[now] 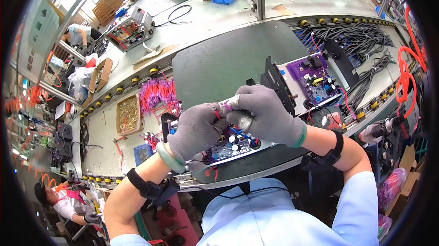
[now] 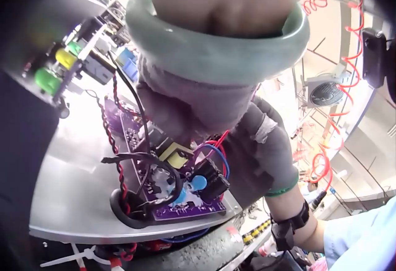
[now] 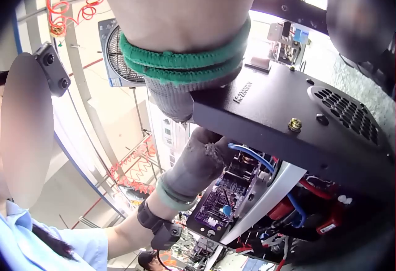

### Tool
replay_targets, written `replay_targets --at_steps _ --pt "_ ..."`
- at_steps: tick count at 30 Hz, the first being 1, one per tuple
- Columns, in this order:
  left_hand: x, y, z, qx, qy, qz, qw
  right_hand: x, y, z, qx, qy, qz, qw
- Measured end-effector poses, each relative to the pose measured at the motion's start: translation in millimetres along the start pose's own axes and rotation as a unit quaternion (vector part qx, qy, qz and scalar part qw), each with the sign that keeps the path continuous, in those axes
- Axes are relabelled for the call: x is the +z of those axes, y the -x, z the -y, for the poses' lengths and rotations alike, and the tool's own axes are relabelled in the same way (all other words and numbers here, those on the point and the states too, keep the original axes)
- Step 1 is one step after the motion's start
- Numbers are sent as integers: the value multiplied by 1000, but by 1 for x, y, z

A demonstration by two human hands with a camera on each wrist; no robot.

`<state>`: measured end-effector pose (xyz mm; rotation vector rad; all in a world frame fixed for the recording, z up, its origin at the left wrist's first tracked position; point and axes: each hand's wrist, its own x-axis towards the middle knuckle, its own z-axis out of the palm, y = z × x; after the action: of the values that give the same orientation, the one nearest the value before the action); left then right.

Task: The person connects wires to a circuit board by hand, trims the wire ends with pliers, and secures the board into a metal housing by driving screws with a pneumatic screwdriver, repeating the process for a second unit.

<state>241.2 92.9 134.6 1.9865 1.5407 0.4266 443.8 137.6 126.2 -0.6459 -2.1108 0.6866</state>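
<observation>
In the head view both hands, in grey gloves, meet over a purple circuit board (image 1: 233, 147) set in a metal chassis. Fingers curled, my left hand (image 1: 196, 127) pinches a thin red and purple wire (image 1: 227, 106) at its fingertips. From the other side my right hand (image 1: 270, 113), with worn silvery patches on the glove, grips at the same spot; its fingers hide most of the wire. Blue, red and purple leads (image 2: 221, 153) rise beside the fingers in the left wrist view. A black vented cover panel (image 3: 278, 116) stands close by the right hand.
A second open unit with a purple board (image 1: 315, 79) lies to the right, near bundled black cables (image 1: 352, 38). Leftward are pink-purple wires (image 1: 157, 95), a tray of small parts (image 1: 128, 114) and a blue bin (image 1: 143, 153). A red coiled hose (image 1: 404, 79) hangs at right.
</observation>
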Motion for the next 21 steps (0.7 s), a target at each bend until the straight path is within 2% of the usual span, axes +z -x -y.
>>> replay_targets --at_steps 2,4,6,8,10,11,12,14,16,18,20,21 --pt "-1 0 -7 6 -35 -4 999 0 0 0 -15 5 -10 1000" --pt "3 -4 -12 79 -21 -41 996 0 0 2 -11 -4 -6 1000" --pt "1 -5 -15 54 -54 -40 996 0 0 2 -4 -10 -9 1000" --pt "-6 -1 -17 18 -111 7 994 -3 -2 5 -15 -5 3 1000" --pt "-8 4 -12 -19 -83 18 996 -1 -1 4 -2 -20 -2 1000" --pt "-5 6 -7 15 -94 -6 995 -3 -1 6 10 2 16 1000" --pt "-2 10 -2 47 -105 -30 993 -3 -2 8 30 -32 19 999" --pt "4 12 5 43 -138 -51 988 1 -2 4 45 -49 8 998" --pt "8 9 12 7 53 -51 997 0 0 4 37 -47 12 998" --pt "9 7 9 2 50 -48 998 -1 1 1 32 -32 16 999" --pt "10 10 -1 63 17 -99 993 -1 1 2 26 -36 20 999" --pt "10 7 -3 83 -53 -114 989 0 1 2 28 -45 17 998"
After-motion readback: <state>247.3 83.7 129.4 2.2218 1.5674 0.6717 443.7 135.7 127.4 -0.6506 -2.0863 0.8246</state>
